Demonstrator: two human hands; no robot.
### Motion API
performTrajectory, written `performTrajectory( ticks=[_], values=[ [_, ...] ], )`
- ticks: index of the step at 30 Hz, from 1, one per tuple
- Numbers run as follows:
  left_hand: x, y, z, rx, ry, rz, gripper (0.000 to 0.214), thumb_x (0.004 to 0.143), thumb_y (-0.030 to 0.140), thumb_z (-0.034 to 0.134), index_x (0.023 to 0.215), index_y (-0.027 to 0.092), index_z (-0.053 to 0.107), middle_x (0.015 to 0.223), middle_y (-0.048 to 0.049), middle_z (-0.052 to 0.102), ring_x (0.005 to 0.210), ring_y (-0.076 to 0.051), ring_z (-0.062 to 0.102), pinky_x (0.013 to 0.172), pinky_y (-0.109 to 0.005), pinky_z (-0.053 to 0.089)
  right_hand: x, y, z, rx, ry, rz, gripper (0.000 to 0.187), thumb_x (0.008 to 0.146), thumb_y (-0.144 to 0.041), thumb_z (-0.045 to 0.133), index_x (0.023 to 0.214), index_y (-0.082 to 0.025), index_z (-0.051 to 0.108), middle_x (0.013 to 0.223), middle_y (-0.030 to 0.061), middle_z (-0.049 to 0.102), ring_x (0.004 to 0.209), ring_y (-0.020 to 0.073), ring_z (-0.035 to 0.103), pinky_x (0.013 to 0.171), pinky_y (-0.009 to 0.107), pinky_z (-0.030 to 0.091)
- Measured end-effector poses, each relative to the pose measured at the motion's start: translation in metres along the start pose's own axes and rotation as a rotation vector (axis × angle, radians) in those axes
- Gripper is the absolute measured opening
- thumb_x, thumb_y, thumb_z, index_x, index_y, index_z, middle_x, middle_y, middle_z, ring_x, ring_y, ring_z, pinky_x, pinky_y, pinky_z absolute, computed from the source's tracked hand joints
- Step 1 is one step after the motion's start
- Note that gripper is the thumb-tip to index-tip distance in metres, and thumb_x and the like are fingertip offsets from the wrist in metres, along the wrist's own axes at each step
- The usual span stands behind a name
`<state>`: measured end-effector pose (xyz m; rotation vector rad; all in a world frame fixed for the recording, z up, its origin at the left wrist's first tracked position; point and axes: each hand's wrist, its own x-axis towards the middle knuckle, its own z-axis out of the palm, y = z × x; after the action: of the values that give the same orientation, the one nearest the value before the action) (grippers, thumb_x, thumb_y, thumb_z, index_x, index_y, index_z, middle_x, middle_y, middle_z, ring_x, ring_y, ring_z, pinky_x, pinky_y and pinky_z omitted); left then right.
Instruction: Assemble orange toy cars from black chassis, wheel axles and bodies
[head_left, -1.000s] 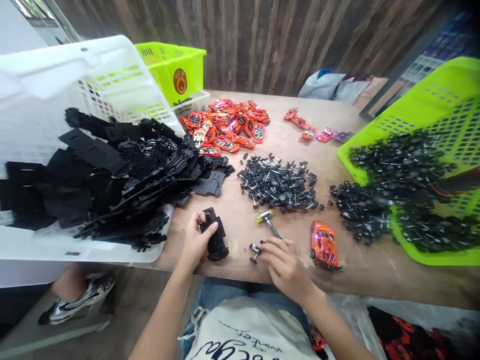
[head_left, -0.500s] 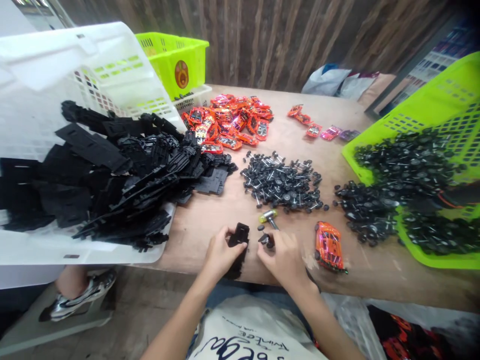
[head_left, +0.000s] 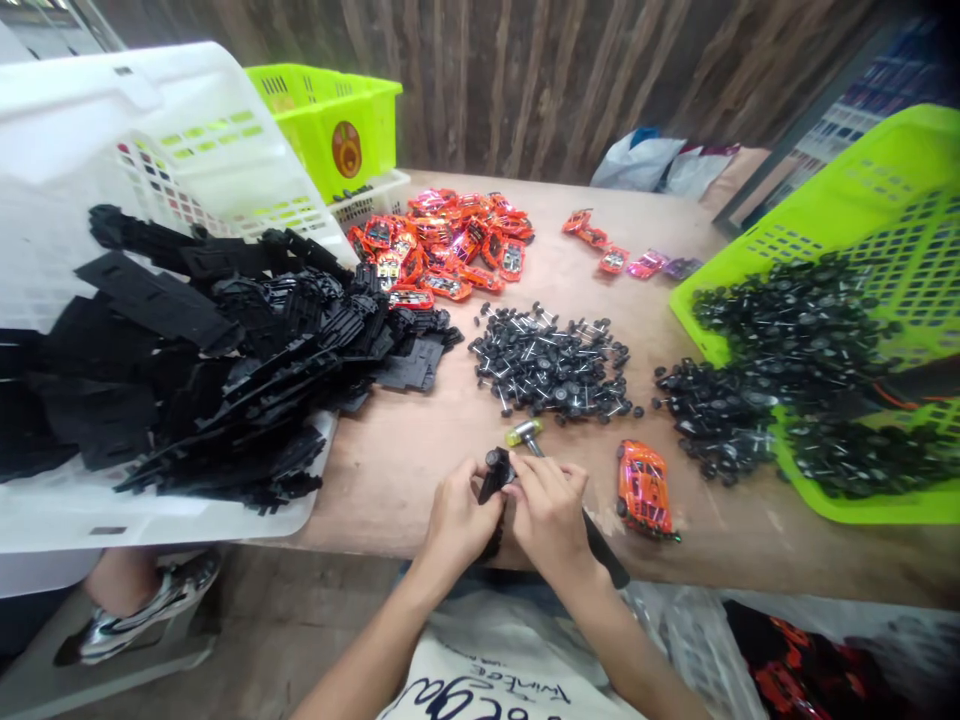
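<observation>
My left hand is closed on a black plastic toy car chassis, tilted up near the table's front edge. My right hand meets it there, its fingers pinched on a wheel axle at the chassis; the fingers hide most of the axle. Just beyond the hands lies a small mallet with a yellow and silver head, its shaft running under my right hand. A heap of black wheels on metal axles sits farther back. To the right rests an orange toy car.
At left, a white basket spills black chassis parts. Orange car bodies are heaped at the back, with several more to their right. A tipped green basket at right spills wheel axles. A person's shoe shows below left.
My right hand has moved left and brought the wheel axle to the chassis. My left hand has turned the chassis more upright. The view has shifted slightly.
</observation>
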<state>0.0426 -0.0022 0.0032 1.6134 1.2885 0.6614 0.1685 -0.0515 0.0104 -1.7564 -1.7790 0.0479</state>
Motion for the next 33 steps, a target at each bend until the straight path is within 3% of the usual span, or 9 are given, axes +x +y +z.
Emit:
performTrajectory(
  ticks=[2,6,12,18,22,24,27,29,33],
  values=[
    [0.002,0.0,-0.003,-0.049,-0.022,0.015,0.012,0.07,0.024,0.063,0.078,0.019,0.055,0.056,0.0061,0.051,0.05,-0.01,0.046,0.05,-0.021,0.031,0.004,0.005,0.0,0.195,-0.011,0.08,0.036,0.084,-0.009,0.046,0.119,-0.016,0.052,0.116,0.0128,0.06,0.107,0.0236,0.056,0.092,0.041,0.039],
    [0.005,0.005,-0.013,-0.197,-0.143,0.029,0.018,0.068,0.028,0.069,0.074,0.018,0.055,0.058,0.0055,0.053,0.053,-0.01,0.047,0.051,-0.02,0.032,0.013,0.018,-0.005,0.553,-0.208,0.201,0.056,0.076,-0.007,0.048,0.129,-0.021,0.041,0.115,0.0088,0.059,0.105,0.0193,0.058,0.089,0.034,0.048],
    [0.005,0.017,-0.018,-0.405,-0.218,-0.001,0.028,0.065,0.031,0.075,0.072,0.018,0.051,0.065,0.0038,0.055,0.063,-0.012,0.051,0.056,-0.019,0.035,0.023,0.018,-0.017,0.64,-0.239,0.172,0.044,0.071,-0.007,0.051,0.113,-0.021,0.057,0.11,0.0067,0.061,0.105,0.0202,0.057,0.092,0.035,0.047],
    [0.008,0.02,-0.019,-0.684,-0.264,-0.082,0.021,0.063,0.025,0.067,0.075,0.017,0.052,0.069,0.0032,0.056,0.065,-0.012,0.051,0.06,-0.021,0.04,0.026,0.012,-0.012,0.918,-0.255,0.386,0.039,0.071,-0.016,0.06,0.11,-0.02,0.06,0.108,0.0049,0.066,0.103,0.0204,0.061,0.092,0.034,0.049],
    [0.011,0.022,-0.014,-0.702,-0.226,-0.075,0.019,0.06,0.022,0.068,0.068,0.016,0.053,0.063,0.004,0.055,0.06,-0.011,0.049,0.058,-0.02,0.038,0.023,0.006,-0.023,0.77,-0.214,0.32,0.041,0.075,-0.016,0.058,0.115,-0.021,0.058,0.116,0.0046,0.064,0.11,0.0192,0.058,0.097,0.033,0.045],
    [0.012,0.022,-0.013,-0.729,-0.208,-0.098,0.018,0.058,0.022,0.068,0.067,0.016,0.053,0.061,0.004,0.056,0.058,-0.01,0.05,0.057,-0.02,0.038,0.026,0.02,-0.036,0.67,-0.259,0.255,0.042,0.079,-0.02,0.056,0.12,-0.022,0.055,0.118,0.0052,0.063,0.107,0.0189,0.059,0.093,0.033,0.047],
    [0.014,0.022,-0.013,-0.772,-0.124,-0.169,0.018,0.059,0.023,0.068,0.07,0.016,0.055,0.065,0.0029,0.061,0.058,-0.011,0.053,0.057,-0.02,0.041,0.043,0.073,-0.058,0.353,-0.176,0.293,0.035,0.087,-0.027,0.047,0.12,-0.019,0.053,0.11,0.0088,0.065,0.092,0.019,0.063,0.083,0.035,0.05],
    [0.016,0.022,-0.012,-0.805,-0.071,-0.219,0.021,0.061,0.024,0.07,0.075,0.015,0.058,0.068,0.0019,0.064,0.058,-0.011,0.055,0.057,-0.02,0.043,0.057,0.12,-0.066,-0.075,-0.061,0.404,0.032,0.087,-0.028,0.046,0.115,-0.014,0.055,0.107,0.0136,0.064,0.093,0.0224,0.061,0.084,0.039,0.047],
    [0.018,0.023,-0.007,-0.924,-0.049,-0.293,0.032,0.058,0.025,0.077,0.082,0.015,0.058,0.073,-0.0001,0.068,0.058,-0.011,0.06,0.056,-0.021,0.047,0.075,0.183,-0.065,-0.244,-0.09,0.418,0.032,0.074,-0.024,0.063,0.104,-0.013,0.061,0.11,0.018,0.064,0.104,0.0325,0.056,0.089,0.05,0.039]
  ],
)
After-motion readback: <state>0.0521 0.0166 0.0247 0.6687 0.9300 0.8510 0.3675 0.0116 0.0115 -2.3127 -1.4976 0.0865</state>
